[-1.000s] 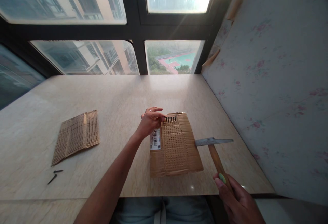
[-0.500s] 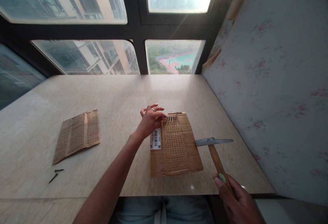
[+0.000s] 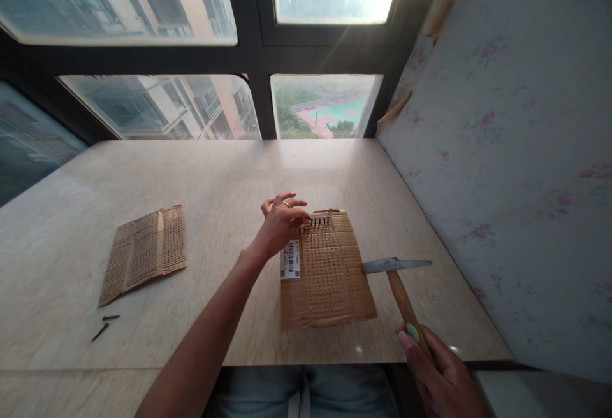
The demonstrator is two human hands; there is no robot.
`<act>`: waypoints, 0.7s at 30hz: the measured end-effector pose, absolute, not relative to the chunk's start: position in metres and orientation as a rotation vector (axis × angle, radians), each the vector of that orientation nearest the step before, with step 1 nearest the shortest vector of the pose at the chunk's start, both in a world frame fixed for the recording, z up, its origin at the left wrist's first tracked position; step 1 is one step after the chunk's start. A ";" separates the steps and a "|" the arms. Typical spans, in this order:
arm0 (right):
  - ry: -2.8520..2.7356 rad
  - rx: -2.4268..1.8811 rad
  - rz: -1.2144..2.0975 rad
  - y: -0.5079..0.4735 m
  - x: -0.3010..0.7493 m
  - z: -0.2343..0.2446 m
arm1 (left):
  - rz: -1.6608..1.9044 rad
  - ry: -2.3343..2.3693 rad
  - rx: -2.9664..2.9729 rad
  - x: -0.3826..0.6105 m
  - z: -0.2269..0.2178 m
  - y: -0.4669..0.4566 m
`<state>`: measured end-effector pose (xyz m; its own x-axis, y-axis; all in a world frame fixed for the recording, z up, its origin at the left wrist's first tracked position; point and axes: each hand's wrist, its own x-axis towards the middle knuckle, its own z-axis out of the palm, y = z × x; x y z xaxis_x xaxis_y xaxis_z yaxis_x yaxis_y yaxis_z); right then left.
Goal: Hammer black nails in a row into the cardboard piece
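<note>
My left hand (image 3: 283, 222) is at the far left corner of a cardboard piece (image 3: 329, 278), thumb and forefinger pinched at the end of a row of dark nails (image 3: 320, 221) standing in it. What the pinch holds is mostly hidden; it appears to be a nail. Rows of small holes cover the cardboard, and a white barcode label (image 3: 290, 262) lies on its left side. My right hand (image 3: 437, 367) is closed around the wooden handle of a hammer (image 3: 405, 297). The hammer's long grey metal head is beside the cardboard's right edge.
Another perforated cardboard piece (image 3: 146, 252) lies to the left on the pale stone-like sill (image 3: 215, 176). Two loose dark nails (image 3: 105, 326) lie below it. Windows (image 3: 329, 106) stand behind, and a flower-papered wall (image 3: 492, 169) bounds the right side.
The hammer and my right hand have shifted very slightly left. My left hand stays pinched at the nail row, nearly unmoved.
</note>
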<state>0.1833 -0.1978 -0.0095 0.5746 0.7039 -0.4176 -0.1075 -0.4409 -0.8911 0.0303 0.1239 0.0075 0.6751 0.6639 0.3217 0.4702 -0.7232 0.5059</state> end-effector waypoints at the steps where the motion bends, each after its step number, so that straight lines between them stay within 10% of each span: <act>1: -0.459 -1.818 1.021 -0.198 0.183 -0.009 | 0.703 0.884 2.510 0.030 0.007 0.124; 21: -0.459 -1.822 1.096 -0.197 0.185 -0.008 | 0.679 0.910 2.518 0.029 0.011 0.120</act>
